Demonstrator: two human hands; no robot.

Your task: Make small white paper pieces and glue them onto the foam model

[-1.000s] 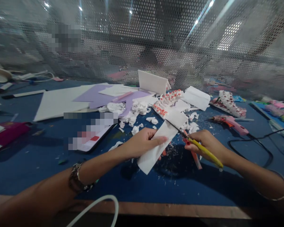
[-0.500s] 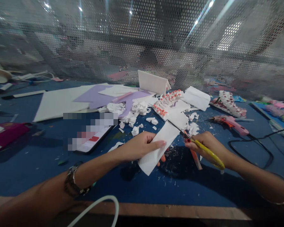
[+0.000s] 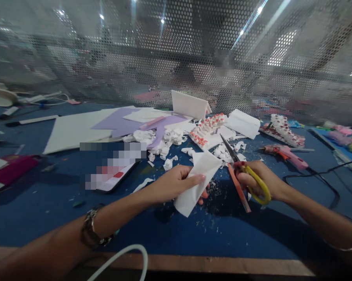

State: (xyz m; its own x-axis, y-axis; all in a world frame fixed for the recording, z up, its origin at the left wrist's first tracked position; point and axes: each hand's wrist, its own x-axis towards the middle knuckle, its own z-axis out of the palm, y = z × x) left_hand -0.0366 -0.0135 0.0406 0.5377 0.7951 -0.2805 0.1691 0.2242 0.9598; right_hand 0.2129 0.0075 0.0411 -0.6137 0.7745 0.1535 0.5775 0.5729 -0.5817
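My left hand (image 3: 183, 183) pinches a white paper strip (image 3: 197, 175) between thumb and fingers, over the blue table. The strip's far end folds back on itself. To its right, my right hand (image 3: 256, 177) grips yellow-handled scissors (image 3: 231, 148), their blades pointing up and left, apart from the paper. Below the scissors lies an orange stick-like piece (image 3: 239, 190). Beyond the hands are crumpled paper bits (image 3: 174, 134) and a white piece dotted with red (image 3: 206, 130).
A phone (image 3: 117, 171) lies left of my hands. White and purple sheets (image 3: 76, 128) spread behind it. A folded white card (image 3: 190, 103) stands at the back. On the right are a pink glue gun (image 3: 291, 154) and its black cord. Perforated metal (image 3: 176, 50) rises behind the table.
The scissor blades have come away from the paper strip and now point more upward. The strip's far end, flat before, is now bent over. My left hand stays nearly in place.
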